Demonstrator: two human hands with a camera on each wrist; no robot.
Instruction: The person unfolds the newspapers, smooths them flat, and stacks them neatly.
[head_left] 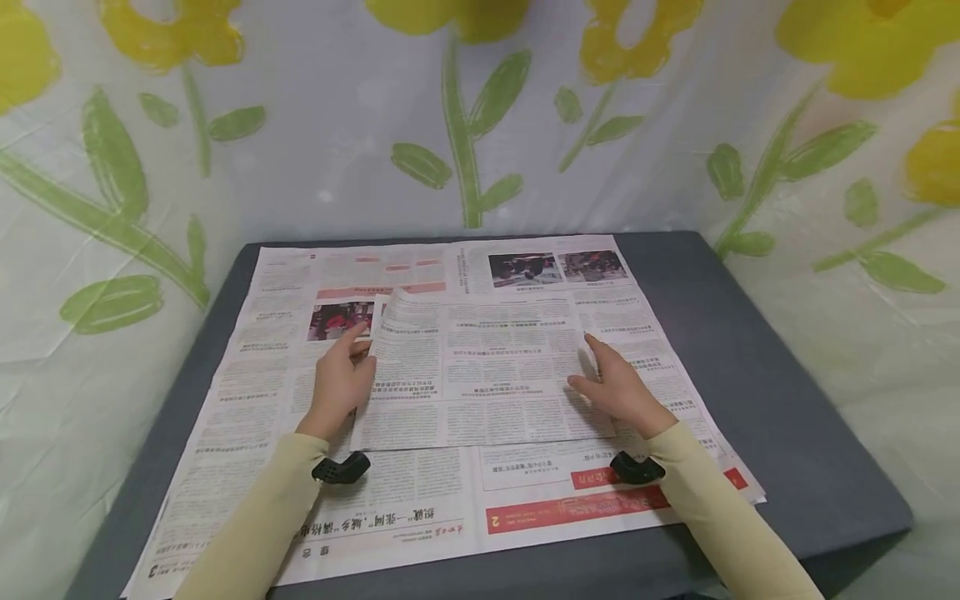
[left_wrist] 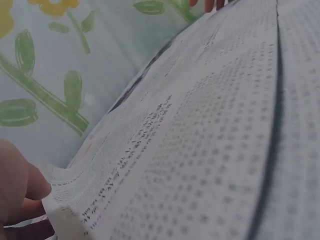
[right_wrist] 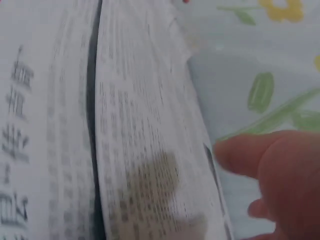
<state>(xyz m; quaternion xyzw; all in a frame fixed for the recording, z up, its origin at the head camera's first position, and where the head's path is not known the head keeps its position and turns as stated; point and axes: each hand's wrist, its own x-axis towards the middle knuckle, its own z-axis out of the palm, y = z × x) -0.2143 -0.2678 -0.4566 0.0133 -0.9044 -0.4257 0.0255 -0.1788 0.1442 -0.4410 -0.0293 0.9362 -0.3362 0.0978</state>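
Observation:
A smaller piece of newspaper (head_left: 480, 375), printed with dense columns, lies over a larger spread of newspaper. At its left edge is my left hand (head_left: 341, 379); the left wrist view shows the thumb (left_wrist: 37, 182) at the paper's edge and the other fingers behind it, with the edge between them. The upper left corner of the smaller piece curls up slightly. My right hand (head_left: 622, 387) is over the right edge, thumb and forefinger spread apart. In the right wrist view its extended finger (right_wrist: 240, 152) is just beside the paper's edge, casting a shadow on the print.
The larger newspaper (head_left: 247, 417) spreads over a dark grey table (head_left: 757, 367) and reaches near its front edge. Behind and on both sides hangs a pale curtain (head_left: 322, 167) with yellow flowers and green leaves. A black wrist device (head_left: 341, 468) sits at each cuff.

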